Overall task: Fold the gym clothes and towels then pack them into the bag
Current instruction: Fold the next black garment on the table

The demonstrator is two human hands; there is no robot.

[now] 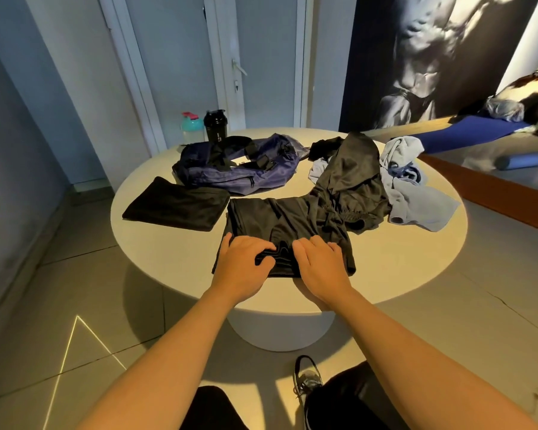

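- The near hem of the black shorts [288,226] is hidden under both hands, and where the garment ends at the far right is hard to tell, since a second black garment [353,169] lies over it.
- Under that second garment sits a crumpled pale blue towel [416,198], partly covered; whether it is one piece or several cannot be told.
- The shorts lie at the near edge of the round white surface [410,259], their long axis running from the person's side away and to the right.
- The left hand [244,263] rests palm down on the shorts, fingers spread and slightly curled, pressing a bunched fold of the cloth.
- The right hand [319,262] lies flat just beside it, fingers pointing left toward the same bunched fold; whether either hand pinches the cloth cannot be told.
- A folded black garment [176,206] lies to the left of the shorts, just apart from them.
- The navy gym bag [239,166] lies behind, long axis left to right, collapsed.
- A black shaker bottle [215,125] and a teal bottle [192,127] stand upright at the far left rim.
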